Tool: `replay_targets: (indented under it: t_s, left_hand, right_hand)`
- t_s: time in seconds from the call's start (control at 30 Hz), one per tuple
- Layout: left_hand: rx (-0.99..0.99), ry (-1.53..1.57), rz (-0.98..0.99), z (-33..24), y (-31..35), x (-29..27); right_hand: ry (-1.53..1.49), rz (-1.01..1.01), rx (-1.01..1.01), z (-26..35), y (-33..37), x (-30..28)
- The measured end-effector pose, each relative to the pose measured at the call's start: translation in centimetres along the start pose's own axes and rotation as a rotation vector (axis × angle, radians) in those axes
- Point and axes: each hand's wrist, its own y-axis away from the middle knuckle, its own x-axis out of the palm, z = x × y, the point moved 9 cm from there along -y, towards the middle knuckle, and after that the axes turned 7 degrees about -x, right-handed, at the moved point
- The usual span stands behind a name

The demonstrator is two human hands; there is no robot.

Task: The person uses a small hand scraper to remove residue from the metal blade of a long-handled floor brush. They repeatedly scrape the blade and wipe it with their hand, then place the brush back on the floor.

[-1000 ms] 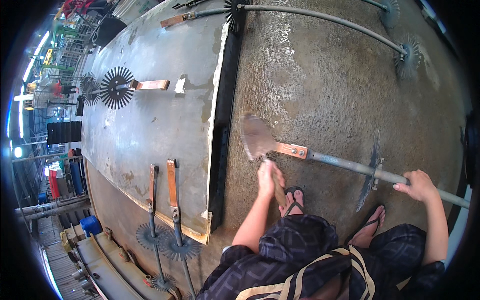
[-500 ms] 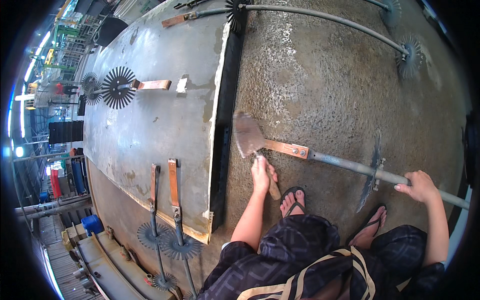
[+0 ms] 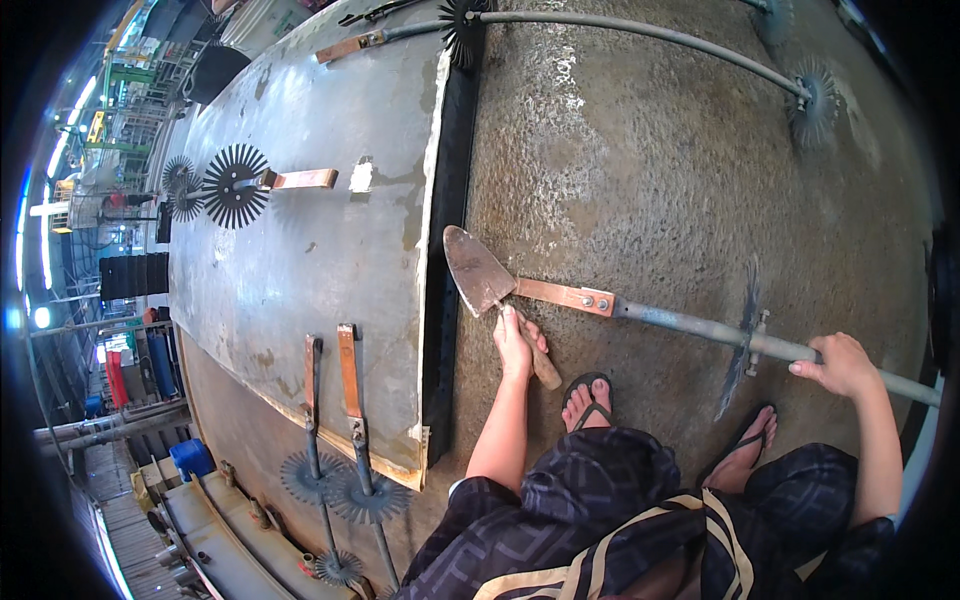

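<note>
Gripped in my left hand (image 3: 516,342) is a trowel (image 3: 476,270) with a worn, rusty pointed blade and a wooden handle. Its blade points up and left, close to the dark side of the metal-topped table. My right hand (image 3: 842,366) is wrapped round a grey metal rod (image 3: 680,326) that runs across in front of me. A flat copper strip (image 3: 562,294) is bolted to the rod's left end, near the trowel's blade. Partway along the rod sits a slotted dark disc (image 3: 746,340), seen edge-on, with a bolted clamp beside it.
On the metal table (image 3: 310,270) lie more copper-ended rods with slotted discs (image 3: 236,186). Another long rod (image 3: 640,34) crosses the far side. My sandalled feet (image 3: 586,402) stand on the rough wet floor (image 3: 620,180). A blue container (image 3: 192,458) stands at lower left.
The trowel has shifted left with my left hand, its blade swinging further toward the table. My right hand keeps its hold on the rod, which has barely moved.
</note>
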Motion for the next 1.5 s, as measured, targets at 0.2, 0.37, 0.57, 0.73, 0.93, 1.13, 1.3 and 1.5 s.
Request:
replay_targets:
  t_s: [0.2, 0.37, 0.57, 0.73, 0.93, 1.13, 1.3, 1.5]
  left_hand:
    - [0.016, -0.094, 0.02, -0.2, 0.6, 0.4]
    - [0.04, -0.182, 0.046, 0.0, 0.7, 1.2]
    - [0.061, -0.223, 0.11, 0.2, 2.1, 1.4]
    - [0.025, -0.174, 0.02, 0.0, 1.8, 0.3]
    - [0.016, -0.142, 0.039, -0.1, 1.7, 0.5]
    - [-0.005, -0.133, 0.012, -0.4, 1.6, 0.4]
    - [-0.001, -0.112, -0.042, -0.6, 0.8, -0.7]
    - [-0.005, -0.161, -0.034, -0.5, 1.3, -0.7]
  right_hand:
    - [0.036, -0.013, -0.003, -0.1, 0.1, 0.0]
    - [0.018, 0.007, 0.006, 0.4, 0.2, -0.3]
    - [0.011, 0.025, 0.025, 0.4, 0.3, -0.4]
    - [0.007, 0.017, 0.013, 0.3, 0.1, 0.0]
    - [0.004, 0.052, 0.024, 0.3, 0.0, -0.1]
    - [-0.002, 0.039, 0.009, 0.1, -0.1, 0.1]
    - [0.004, 0.051, 0.019, 0.0, 0.1, 0.2]
    - [-0.012, 0.057, 0.03, 0.2, 0.1, 0.1]
